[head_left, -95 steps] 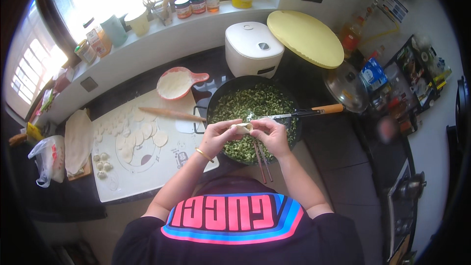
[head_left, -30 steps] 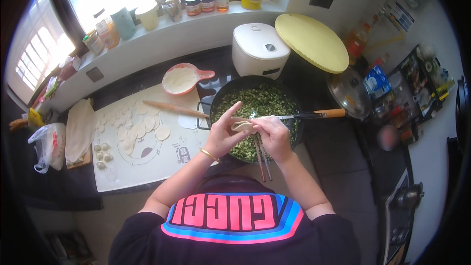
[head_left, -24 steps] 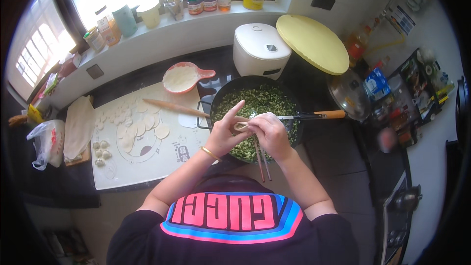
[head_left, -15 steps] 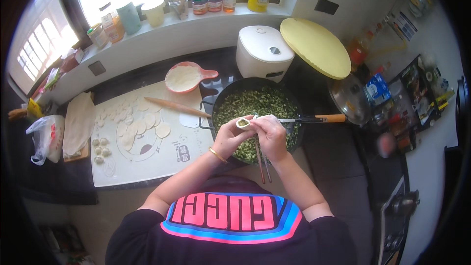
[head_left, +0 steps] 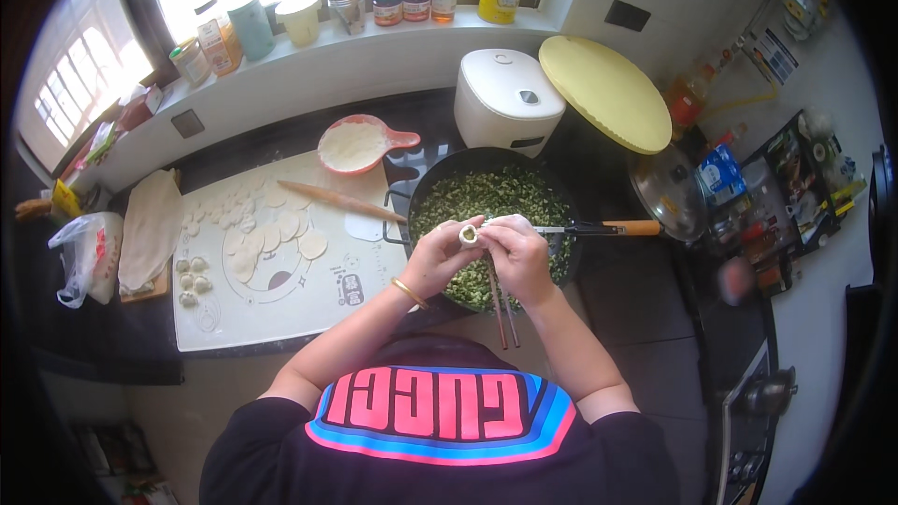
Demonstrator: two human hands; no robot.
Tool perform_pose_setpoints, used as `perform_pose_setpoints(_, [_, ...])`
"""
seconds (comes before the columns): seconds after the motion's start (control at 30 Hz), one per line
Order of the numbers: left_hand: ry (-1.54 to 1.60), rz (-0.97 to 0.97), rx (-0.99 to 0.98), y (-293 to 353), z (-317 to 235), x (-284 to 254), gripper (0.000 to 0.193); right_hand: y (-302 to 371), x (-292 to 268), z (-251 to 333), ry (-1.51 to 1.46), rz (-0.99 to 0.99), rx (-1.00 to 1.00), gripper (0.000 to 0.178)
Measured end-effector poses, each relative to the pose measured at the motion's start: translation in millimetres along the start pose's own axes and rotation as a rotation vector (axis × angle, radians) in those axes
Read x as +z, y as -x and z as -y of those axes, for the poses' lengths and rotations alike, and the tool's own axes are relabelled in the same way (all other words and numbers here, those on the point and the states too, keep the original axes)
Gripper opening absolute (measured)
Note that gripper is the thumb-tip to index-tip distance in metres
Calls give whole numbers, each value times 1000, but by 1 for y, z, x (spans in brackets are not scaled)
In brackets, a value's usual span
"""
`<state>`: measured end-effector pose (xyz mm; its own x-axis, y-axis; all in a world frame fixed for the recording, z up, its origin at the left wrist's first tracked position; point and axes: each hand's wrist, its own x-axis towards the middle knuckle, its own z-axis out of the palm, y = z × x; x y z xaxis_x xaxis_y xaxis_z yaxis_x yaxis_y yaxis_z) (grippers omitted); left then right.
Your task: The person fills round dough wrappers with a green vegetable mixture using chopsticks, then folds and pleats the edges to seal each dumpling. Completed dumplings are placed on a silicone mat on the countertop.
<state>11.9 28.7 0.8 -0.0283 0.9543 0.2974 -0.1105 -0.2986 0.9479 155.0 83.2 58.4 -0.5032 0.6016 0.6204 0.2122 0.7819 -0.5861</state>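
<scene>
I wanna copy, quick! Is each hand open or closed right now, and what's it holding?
Left hand: closed, holding the dumpling, its filling showing.
Right hand: closed, fingers pinching the dumpling's right side.

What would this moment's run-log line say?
left hand: holding dumpling | right hand: pinching its edge | dumpling: mouth open toward camera | below: black pan, chopped green filling

This is a kitchen, most likely in a home. A white rice cooker [head_left: 510, 98] stands on the dark counter [head_left: 645, 318] at upper centre, behind a wide black pan [head_left: 486, 156] of chopped greens. At centre left, a rolling pin [head_left: 341, 199] lies on a pale mat [head_left: 281, 325] with dough rounds [head_left: 312, 244]. Jars [head_left: 387, 7] line the windowsill [head_left: 369, 37] at the top; a pot lid [head_left: 666, 192] leans at right.
</scene>
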Motion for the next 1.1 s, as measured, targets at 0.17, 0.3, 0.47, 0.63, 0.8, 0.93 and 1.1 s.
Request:
perform_pose_setpoints(0.17, [-255, 28, 37, 0, 2, -6, 29, -10, -6, 2, -40, 86, -71, 13])
perform_pose_setpoints(0.3, [-209, 11, 3, 0, -1, -5, 30, -12, -8, 8, -143, 159, 55, 13])
perform_pose_setpoints(0.47, [-181, 21, -30, 2, -8, -4, 35, -12, -2, 3, -32, 112, -104, 12])
perform_pose_setpoints(0.63, [-175, 8, -38, 2, -13, -3, 30, -8, 0, 3, 8, 43, -158, 12])
perform_pose_setpoints(0.8, [-421, -2, 119, 0, -22, -6, 46, -12, -6, 8, -117, 102, -47, 12])
perform_pose_setpoints(0.93, [-270, -38, 35, 3, -19, -2, 48, -14, -3, 8, -99, 120, -38, 12])
perform_pose_setpoints(1.1, [-421, 6, 44, 2, -22, -5, 50, -9, -1, 5, -105, 100, -27, 8])
